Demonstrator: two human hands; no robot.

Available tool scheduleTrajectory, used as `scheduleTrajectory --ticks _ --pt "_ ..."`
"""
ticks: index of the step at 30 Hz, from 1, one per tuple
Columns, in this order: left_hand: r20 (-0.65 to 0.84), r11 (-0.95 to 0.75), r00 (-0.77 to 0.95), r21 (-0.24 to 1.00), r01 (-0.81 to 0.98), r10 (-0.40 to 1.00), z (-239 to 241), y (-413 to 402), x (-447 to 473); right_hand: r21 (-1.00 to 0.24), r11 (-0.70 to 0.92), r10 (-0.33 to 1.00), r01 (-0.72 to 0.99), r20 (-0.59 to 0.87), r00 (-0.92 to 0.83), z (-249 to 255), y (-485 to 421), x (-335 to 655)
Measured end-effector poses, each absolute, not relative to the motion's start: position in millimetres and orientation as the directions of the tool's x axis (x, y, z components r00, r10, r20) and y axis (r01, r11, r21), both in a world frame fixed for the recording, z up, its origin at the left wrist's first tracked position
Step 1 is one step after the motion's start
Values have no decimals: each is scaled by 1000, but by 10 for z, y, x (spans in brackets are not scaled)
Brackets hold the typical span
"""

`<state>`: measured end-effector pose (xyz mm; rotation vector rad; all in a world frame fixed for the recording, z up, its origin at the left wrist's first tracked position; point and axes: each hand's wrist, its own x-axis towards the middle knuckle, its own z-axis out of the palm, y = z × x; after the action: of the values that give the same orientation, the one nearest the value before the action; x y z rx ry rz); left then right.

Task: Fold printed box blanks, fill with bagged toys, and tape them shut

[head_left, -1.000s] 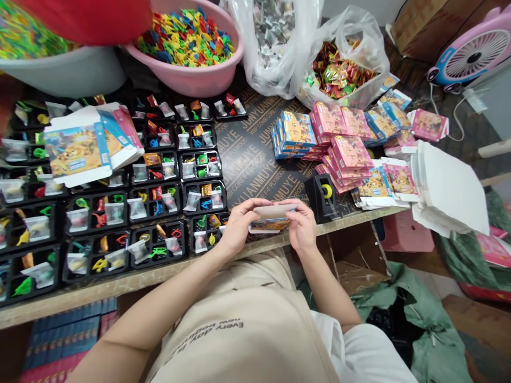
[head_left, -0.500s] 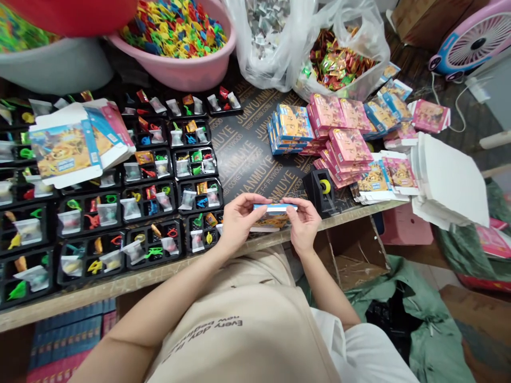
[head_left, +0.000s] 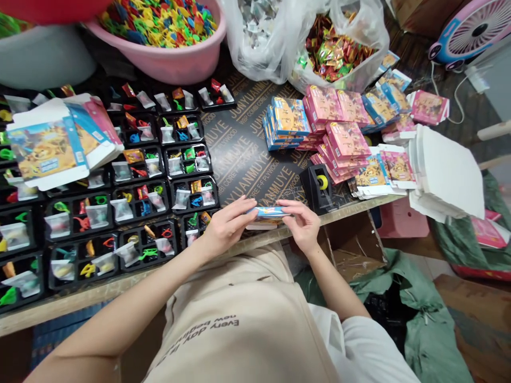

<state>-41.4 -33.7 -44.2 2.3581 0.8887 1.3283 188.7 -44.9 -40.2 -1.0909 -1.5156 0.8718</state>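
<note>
A small blue printed box (head_left: 268, 214) is held flat just above the table's front edge, between both hands. My left hand (head_left: 225, 226) grips its left end with fingers closed round it. My right hand (head_left: 303, 226) pinches its right end. Several black trays (head_left: 159, 186) holding small coloured toys and little clear packets lie to the left of my hands. A black tape dispenser (head_left: 319, 186) with a yellow core stands just right of the box.
Stacks of blue and pink boxes (head_left: 319, 127) lie at the right. Flat printed box blanks (head_left: 51, 143) rest on the trays at left. A pink basin (head_left: 159, 32) of coloured plastic toys and clear bags (head_left: 339, 48) of packets stand at the back. A white flat stack (head_left: 447, 175) overhangs the right edge.
The box has been turned from showing its broad face to lying flat and edge-on, and lowered toward the table edge. The camera view has shifted slightly left and down.
</note>
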Motion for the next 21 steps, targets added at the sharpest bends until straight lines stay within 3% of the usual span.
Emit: scheduleTrajectory --ticks 3,6,8,10,13,15,18,21 --pt "678 -773 392 450 447 622 -384 -339 -310 -805 481 875 347 467 -127 -424 -503 1924" --pt "639 -777 458 403 483 617 -232 -291 -124 -687 544 832 482 519 -198 -332 -565 2026" --pt "579 -773 518 399 493 630 -110 -234 -44 -647 483 842 590 528 -110 -253 -592 2208" --pt "516 -735 527 416 535 675 -6 -166 -27 -648 308 833 697 538 132 -211 -590 2490" --pt "448 -671 508 376 639 735 61 -81 -55 -685 14 818 728 427 386 -251 -527 2974" --pt "388 -663 546 310 681 742 32 -61 -54 -711 -84 893 698 257 369 -326 -456 3217" --pt "293 -675 610 261 690 736 -79 -84 -9 -750 -103 967 653 78 242 -416 -347 3361" --pt "275 -675 617 254 693 737 -176 -119 36 -774 -56 978 631 85 191 -431 -289 3313"
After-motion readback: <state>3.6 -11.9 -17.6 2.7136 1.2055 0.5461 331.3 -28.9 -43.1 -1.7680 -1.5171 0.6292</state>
